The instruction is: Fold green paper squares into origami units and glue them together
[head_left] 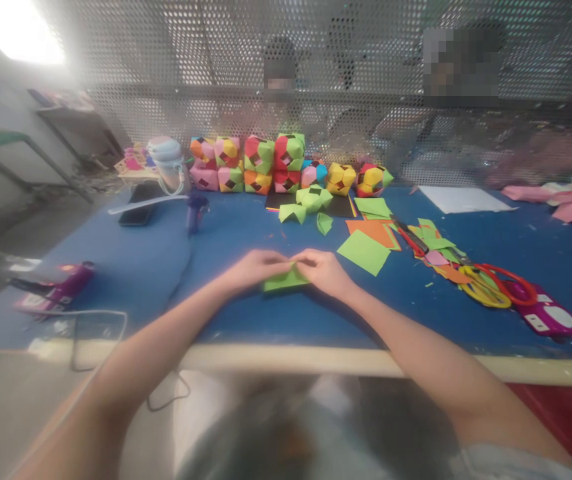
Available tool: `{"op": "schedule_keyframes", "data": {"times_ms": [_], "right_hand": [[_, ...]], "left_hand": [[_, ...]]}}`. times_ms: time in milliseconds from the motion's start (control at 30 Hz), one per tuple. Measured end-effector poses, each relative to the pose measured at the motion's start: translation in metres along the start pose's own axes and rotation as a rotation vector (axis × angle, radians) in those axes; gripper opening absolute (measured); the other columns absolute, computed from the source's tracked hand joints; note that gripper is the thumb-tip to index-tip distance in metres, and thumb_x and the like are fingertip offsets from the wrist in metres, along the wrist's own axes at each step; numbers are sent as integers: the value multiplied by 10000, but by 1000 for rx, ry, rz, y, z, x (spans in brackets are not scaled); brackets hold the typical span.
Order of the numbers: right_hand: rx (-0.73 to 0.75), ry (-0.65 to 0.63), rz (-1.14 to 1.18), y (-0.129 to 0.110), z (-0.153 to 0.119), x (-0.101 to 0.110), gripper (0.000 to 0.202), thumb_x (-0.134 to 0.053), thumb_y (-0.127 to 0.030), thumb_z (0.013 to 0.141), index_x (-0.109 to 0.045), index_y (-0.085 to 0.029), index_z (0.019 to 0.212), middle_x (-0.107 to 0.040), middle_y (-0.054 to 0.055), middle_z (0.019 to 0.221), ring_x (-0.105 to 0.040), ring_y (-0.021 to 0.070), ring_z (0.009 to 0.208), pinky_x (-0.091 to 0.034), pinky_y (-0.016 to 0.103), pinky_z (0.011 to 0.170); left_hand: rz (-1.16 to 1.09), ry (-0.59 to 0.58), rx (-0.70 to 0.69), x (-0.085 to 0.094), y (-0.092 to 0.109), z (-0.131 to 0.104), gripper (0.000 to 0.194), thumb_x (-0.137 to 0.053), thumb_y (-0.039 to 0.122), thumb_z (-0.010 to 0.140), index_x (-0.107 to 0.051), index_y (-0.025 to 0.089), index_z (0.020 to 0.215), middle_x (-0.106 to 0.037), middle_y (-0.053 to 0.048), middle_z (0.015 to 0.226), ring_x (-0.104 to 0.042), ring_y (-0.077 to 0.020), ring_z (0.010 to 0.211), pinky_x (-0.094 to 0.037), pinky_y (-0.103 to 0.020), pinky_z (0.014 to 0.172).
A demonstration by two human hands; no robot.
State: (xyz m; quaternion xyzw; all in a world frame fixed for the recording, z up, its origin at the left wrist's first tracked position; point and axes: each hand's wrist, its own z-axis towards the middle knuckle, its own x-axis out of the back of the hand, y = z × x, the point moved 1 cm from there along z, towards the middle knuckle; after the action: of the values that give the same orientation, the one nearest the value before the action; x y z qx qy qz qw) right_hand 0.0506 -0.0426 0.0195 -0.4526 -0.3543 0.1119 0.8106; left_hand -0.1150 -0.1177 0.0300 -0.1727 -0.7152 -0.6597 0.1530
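A piece of green paper (pixel 285 281) rests on the blue table in front of me, with a fold showing along it. My left hand (pixel 262 265) pinches its far left edge, fingers closed. From the other side my right hand (pixel 322 268) pinches the same edge, its fingertips almost touching those of the left. The fingertips partly cover the paper's upper edge. Just right of my right hand lies a flat green paper square (pixel 365 251), on top of orange sheets (pixel 373 232). Beyond my hands sit folded green paper pieces (pixel 313 199).
Several multicoloured folded paper balls (pixel 259 155) stand stacked at the back. Scissors with red handles (pixel 509 283), yellow-handled scissors (pixel 483 287) and paper scraps lie right. A purple glue gun (pixel 72 287), phone (pixel 141 203) and white cord are left. People are behind the perforated metal screen (pixel 206 73).
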Motion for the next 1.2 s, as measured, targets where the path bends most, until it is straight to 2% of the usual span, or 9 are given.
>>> {"op": "schedule_keyframes", "data": {"times_ms": [133,300,433,533,633,733,867,1033,1200], "right_hand": [[-88,-11,60,2,1,-1,166,-537,-189,718,-698,-166,750,-701,15,705,-615,134,624,-473,243,589],[-120,-18,72,3,1,-3,153,-549,-204,703,-693,-162,738,-700,13,686,-612,138,610,-468,241,573],[-90,19,64,2,0,-3,151,-542,-205,703,-687,-171,722,-692,11,675,-607,136,593,-463,241,560],[-109,45,99,3,1,-4,142,-541,-211,695,-676,-170,708,-684,12,667,-598,135,585,-462,244,556],[-180,30,178,6,3,-4,134,-558,-246,687,-662,-164,701,-663,4,634,-576,127,557,-450,240,534],[-205,-7,203,9,3,-4,141,-563,-272,688,-647,-161,703,-638,-6,617,-551,119,544,-435,236,528],[-128,-57,117,8,1,-7,119,-543,-249,704,-624,-165,726,-626,-6,654,-546,121,588,-434,243,573],[22,18,-33,5,-2,-11,86,-549,-228,750,-609,-167,744,-620,15,698,-546,134,644,-430,256,617],[263,51,-99,5,-4,-12,98,-525,-171,811,-611,-176,766,-596,22,723,-550,131,676,-435,248,634]], "left_hand": [[97,30,-14,-2,0,-1,403,-596,471,727,-693,149,949,-696,-73,918,-602,-204,838,-448,-287,731],[144,43,-22,-3,3,-2,358,-580,438,737,-694,157,927,-691,-58,869,-594,-203,824,-444,-286,722],[102,55,-51,-5,7,-4,409,-632,430,692,-665,154,991,-677,-71,968,-590,-222,905,-442,-317,808],[108,67,-91,-6,10,-6,453,-672,356,650,-629,161,1057,-657,-71,1031,-585,-210,919,-443,-307,820],[130,114,-93,-5,10,-6,311,-579,256,702,-645,158,990,-665,-52,943,-582,-174,835,-442,-281,766],[87,161,-49,-2,5,-4,226,-511,260,743,-661,139,860,-655,-40,808,-556,-149,729,-426,-263,681],[45,164,-15,-3,-2,-1,220,-517,288,745,-658,130,807,-623,-26,734,-510,-125,654,-383,-237,596],[74,150,-31,-8,-4,0,239,-526,314,740,-660,126,800,-611,-17,722,-489,-117,653,-363,-226,587],[60,131,32,-9,0,-1,251,-531,277,703,-689,132,833,-630,-15,739,-503,-122,669,-381,-232,617]]}}
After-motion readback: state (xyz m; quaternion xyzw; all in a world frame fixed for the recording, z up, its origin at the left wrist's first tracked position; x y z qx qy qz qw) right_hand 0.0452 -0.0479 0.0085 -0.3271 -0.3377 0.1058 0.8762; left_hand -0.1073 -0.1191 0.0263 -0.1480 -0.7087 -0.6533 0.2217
